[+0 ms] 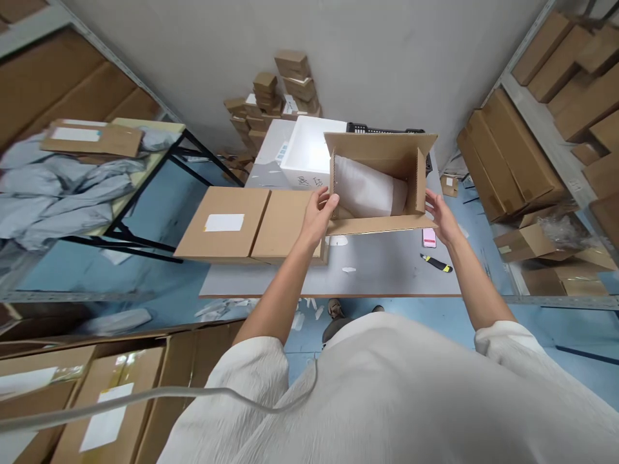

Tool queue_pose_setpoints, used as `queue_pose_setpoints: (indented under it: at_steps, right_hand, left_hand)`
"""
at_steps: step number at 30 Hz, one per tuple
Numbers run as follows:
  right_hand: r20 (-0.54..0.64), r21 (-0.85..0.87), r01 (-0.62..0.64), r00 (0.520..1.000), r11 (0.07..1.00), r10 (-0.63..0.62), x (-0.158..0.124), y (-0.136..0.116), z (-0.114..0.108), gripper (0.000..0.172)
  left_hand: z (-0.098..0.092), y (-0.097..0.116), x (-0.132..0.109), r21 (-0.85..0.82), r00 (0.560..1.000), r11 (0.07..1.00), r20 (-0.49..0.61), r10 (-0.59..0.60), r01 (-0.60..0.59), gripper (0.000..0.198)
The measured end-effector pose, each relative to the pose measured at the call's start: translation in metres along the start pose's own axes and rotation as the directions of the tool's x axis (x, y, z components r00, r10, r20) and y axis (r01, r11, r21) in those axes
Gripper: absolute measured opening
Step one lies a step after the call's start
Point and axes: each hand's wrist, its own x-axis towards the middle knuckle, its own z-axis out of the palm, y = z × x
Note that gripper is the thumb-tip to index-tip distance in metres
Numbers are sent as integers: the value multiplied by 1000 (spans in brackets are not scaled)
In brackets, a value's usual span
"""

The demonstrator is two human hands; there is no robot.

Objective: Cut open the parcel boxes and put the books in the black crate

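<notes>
An open cardboard box (413,171) is held between my two hands over the table, its top flaps standing out. Inside it lies a white wrapped item (365,187); what the wrapping covers is hidden. My left hand (319,211) grips the box's left side, thumb at the edge. Against the right side my right hand (442,218) presses with its fingers, partly hidden by the flap. A utility knife (436,263) with a black and yellow handle lies near my right forearm. Close by it is a pink and white phone-like object (429,237).
Two closed cardboard boxes (220,225) sit at the table's (387,274) left. Behind stand a white foam box (309,151) and a black crate (367,129). Small boxes (297,80) are stacked by the wall. Grey bags (62,187) cover a left side table; shelves (546,129) flank the right.
</notes>
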Motion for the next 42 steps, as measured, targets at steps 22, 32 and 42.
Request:
queue_pose_setpoints:
  at_steps: [22,32,42]
  right_hand:
    - [389,61,-60,921,996,32,96,-3,370,76]
    - [632,119,-66,775,991,-24,146,7,585,89]
    - [562,-22,-130,819,991,119,155,46,573,84]
  left_hand:
    - [-328,-41,-14,185,860,982,-495,124,-36,83]
    - [-449,-71,-87,264,531,964,-822,207,33,73]
    - [-425,-93,-73,337,496,934,-835,239,117,53]
